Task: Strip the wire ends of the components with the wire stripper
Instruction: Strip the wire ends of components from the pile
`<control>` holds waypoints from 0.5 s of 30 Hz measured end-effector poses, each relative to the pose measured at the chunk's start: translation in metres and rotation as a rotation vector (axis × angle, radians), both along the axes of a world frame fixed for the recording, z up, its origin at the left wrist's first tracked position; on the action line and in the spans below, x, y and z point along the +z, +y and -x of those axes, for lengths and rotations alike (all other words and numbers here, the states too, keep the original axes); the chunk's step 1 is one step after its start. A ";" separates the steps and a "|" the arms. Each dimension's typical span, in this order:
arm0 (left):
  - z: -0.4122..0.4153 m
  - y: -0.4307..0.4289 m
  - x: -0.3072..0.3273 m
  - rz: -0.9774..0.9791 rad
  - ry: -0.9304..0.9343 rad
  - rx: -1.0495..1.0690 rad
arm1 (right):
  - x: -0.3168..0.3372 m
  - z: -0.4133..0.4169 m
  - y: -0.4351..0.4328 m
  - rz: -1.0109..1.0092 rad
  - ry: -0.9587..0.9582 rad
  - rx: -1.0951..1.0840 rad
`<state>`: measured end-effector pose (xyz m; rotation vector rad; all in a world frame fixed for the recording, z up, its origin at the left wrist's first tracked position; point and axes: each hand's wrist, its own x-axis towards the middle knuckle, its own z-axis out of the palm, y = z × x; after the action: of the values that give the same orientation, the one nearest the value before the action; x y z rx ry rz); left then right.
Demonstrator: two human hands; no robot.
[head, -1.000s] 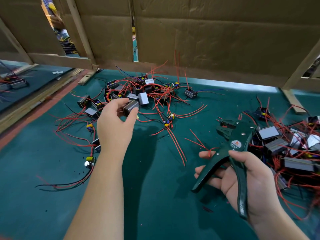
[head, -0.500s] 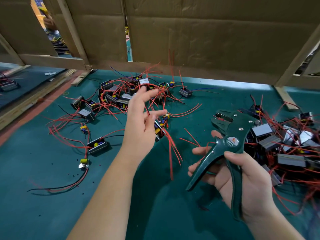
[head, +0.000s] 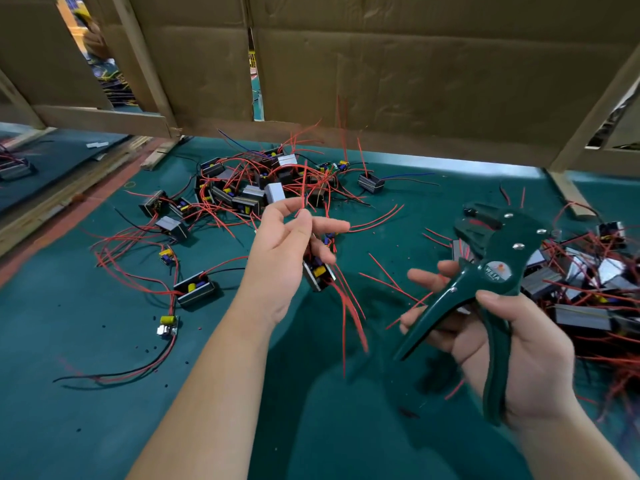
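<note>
While aloft, component in left hand.

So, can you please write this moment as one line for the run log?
step: stripping not yet begun | left hand: pinches red wire of component | right hand: grips wire stripper, jaws clear of wire

Left hand: raised on bare forearm, thumb and forefinger pinching thin red wire. Right hand: palm up, fingers curled round dark green plier-shaped wire stripper, thumb on top.
</note>
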<state>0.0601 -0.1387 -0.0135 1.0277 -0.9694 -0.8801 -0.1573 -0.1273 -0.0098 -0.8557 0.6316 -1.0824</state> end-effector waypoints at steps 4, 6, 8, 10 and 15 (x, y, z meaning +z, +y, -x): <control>-0.001 0.003 0.007 -0.021 -0.019 -0.014 | 0.001 0.007 -0.004 -0.016 -0.043 -0.028; 0.000 0.005 0.011 -0.046 -0.033 -0.039 | 0.001 0.008 -0.005 -0.002 -0.027 -0.056; 0.002 0.007 0.013 -0.054 -0.036 -0.058 | 0.001 0.007 -0.004 0.032 0.001 -0.125; 0.004 0.009 0.014 -0.045 -0.033 -0.074 | 0.003 0.007 -0.004 0.096 -0.021 -0.198; 0.003 0.010 0.015 -0.018 -0.077 -0.094 | 0.007 0.012 -0.004 -0.027 -0.399 0.082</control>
<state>0.0567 -0.1282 0.0013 1.0441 -1.0837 -0.9333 -0.1690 -0.1311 -0.0027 -0.6125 0.2744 -1.1275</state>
